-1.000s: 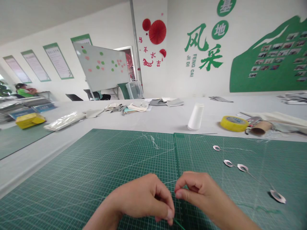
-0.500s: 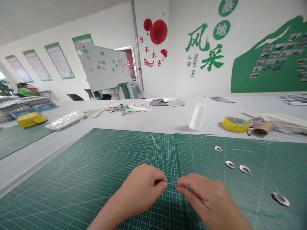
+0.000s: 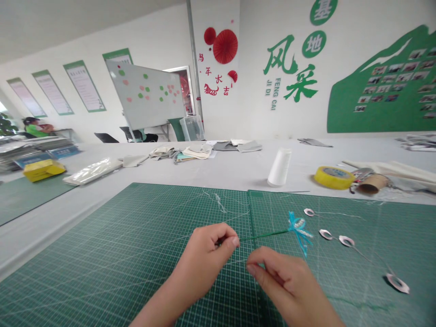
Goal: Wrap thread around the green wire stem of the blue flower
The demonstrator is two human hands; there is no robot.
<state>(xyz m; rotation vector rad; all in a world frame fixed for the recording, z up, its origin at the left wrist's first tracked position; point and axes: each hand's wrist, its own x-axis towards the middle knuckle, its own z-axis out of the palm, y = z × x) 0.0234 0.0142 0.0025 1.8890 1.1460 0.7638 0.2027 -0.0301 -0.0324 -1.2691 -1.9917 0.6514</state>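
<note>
My left hand (image 3: 200, 259) is shut on a green wire stem (image 3: 264, 235), which points right over the mat and ends in a blue ribbon bow (image 3: 299, 230) with something silvery in it. My right hand (image 3: 286, 281) sits just below the stem, its fingertips pinched near a thin pale thread (image 3: 236, 261) that runs back to my left hand. Several small silvery rings on thin wires (image 3: 325, 234) lie on the green cutting mat (image 3: 102, 263) to the right of the bow, apart from both hands.
Beyond the mat, the grey table holds a white thread cone (image 3: 279, 167), a yellow tape roll (image 3: 334, 177), a cardboard tube (image 3: 373, 183), fabric pieces (image 3: 180, 153) and a yellow box (image 3: 44, 170). A person in a green top (image 3: 37, 129) sits far left.
The green stem with its blue bow has come into view, swung up to the right from my left hand. My left hand has risen on the mat, and my right hand has shifted slightly.
</note>
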